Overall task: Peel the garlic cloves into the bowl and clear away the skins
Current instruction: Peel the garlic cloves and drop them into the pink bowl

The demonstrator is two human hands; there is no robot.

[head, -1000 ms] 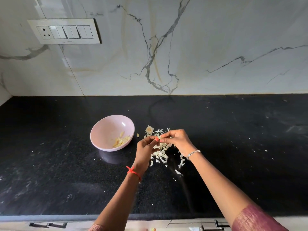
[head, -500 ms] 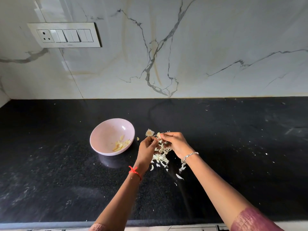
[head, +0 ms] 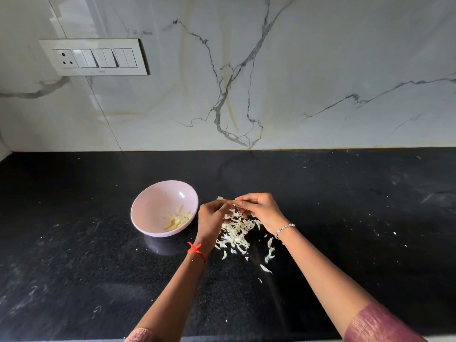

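Together over skins (head: 235,230), left hand (head: 211,215), right hand (head: 259,208) pinch garlic clove (head: 233,202), fingers curled.

Switch panel (head: 95,57) on marble wall (head: 296,70)

Glossy white marble wall (head: 320,58), polished black speckled stone tabletop (head: 74,267), smooth pink bowl (head: 158,206), papery garlic skins (head: 235,233).

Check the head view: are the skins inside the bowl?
No, the skins lie in a loose pile on the black counter to the right of the pink bowl, which holds peeled cloves.
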